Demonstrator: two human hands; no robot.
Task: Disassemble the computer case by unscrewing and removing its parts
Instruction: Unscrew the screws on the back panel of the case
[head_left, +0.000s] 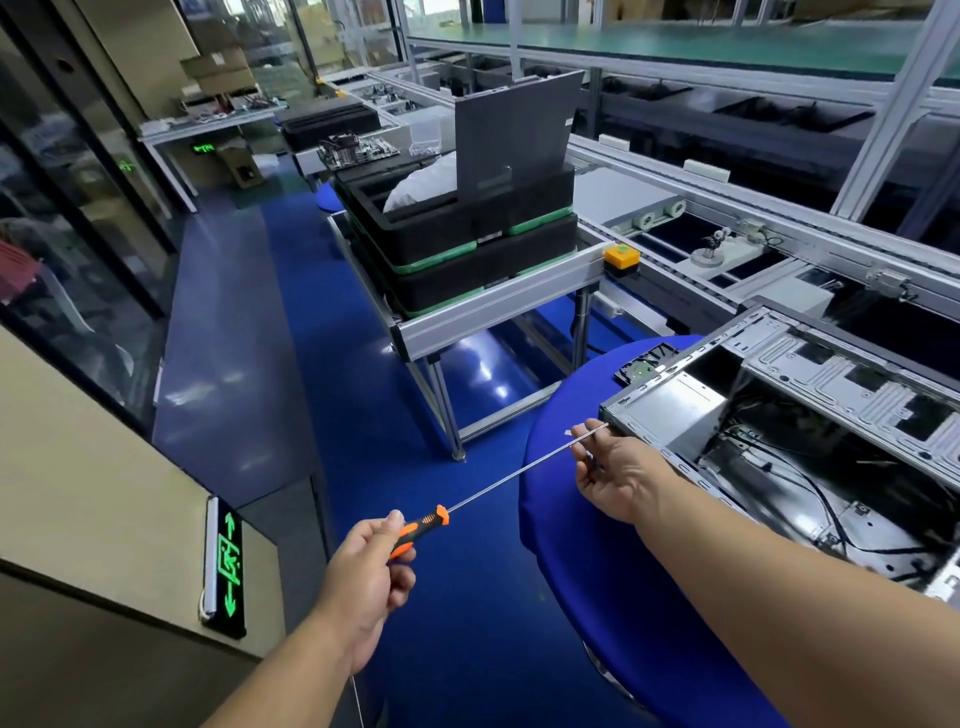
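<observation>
Head view, nearest: left hand (363, 566), fingers curled round the orange-and-black handle of a long screwdriver (418, 527).
Left grip: closed on the handle, thumb lying along the top.
Right hand (613, 475): farther out, fingers pinching the thin steel shaft (519, 467) close to its tip, steadying it.
Right grip: closed on the shaft.
Long axis: the screwdriver runs from the left hand, low and left, up and to the right; its tip meets the near corner of the computer case (779, 415).
Key relation: the case lies to the right of and beyond both hands; the right hand is the nearer one, just beside the corner edge. I cannot tell whether the tip sits in a screw.
Case position: lying on its side on a round counter (597, 571) with a blue cover, open side up.
Case look: bare grey metal frame, side panel off, a drive cage at the near end, loose black cables inside.
Judgement: the next move likely needs the tip held square to that corner while the left hand turns.
</observation>
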